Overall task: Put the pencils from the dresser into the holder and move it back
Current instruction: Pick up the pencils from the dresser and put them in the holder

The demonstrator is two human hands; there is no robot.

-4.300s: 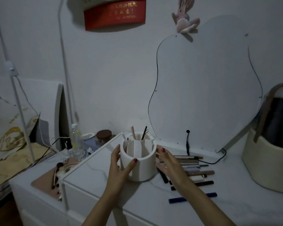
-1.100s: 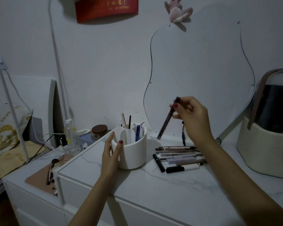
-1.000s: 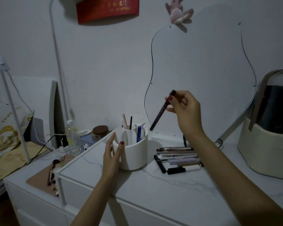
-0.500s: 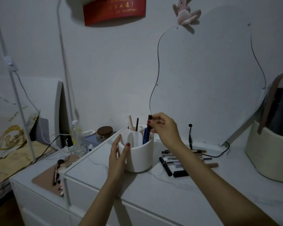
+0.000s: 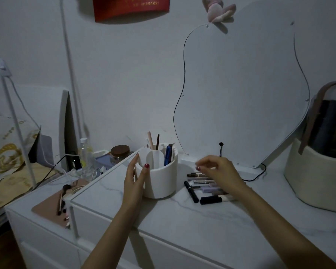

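On the far left we see a lower white surface with a pink mat (image 5: 52,206) carrying a few brushes, and behind it a clear bottle (image 5: 85,152) and a jar with a brown lid (image 5: 120,153).

Moving right onto the marble-patterned desk (image 5: 182,220), our left hand (image 5: 134,183) rests against the left side of the white holder (image 5: 159,177). Fingers lie flat along its wall and the thumb presses its front, so this grip cups the holder without closing round it. The holder stands upright near the desk's back left corner. It is divided into compartments; a pale stick and a thin brown pencil (image 5: 157,141) rise from a rear compartment, and a blue pen (image 5: 167,155) with a dark one beside it sits in the right-hand compartment.

Right of the holder, our right hand (image 5: 219,171) hovers with fingers loosely curled and nothing in them; this grip is released. It hangs just above the far end of the row of pencils (image 5: 204,183) lying side by side on the desk, near the holder but not touching it. We cannot tell whether the fingertips touch the topmost pencil.

Behind stands a curvy mirror (image 5: 241,94), and at the far right a cream case (image 5: 316,171).
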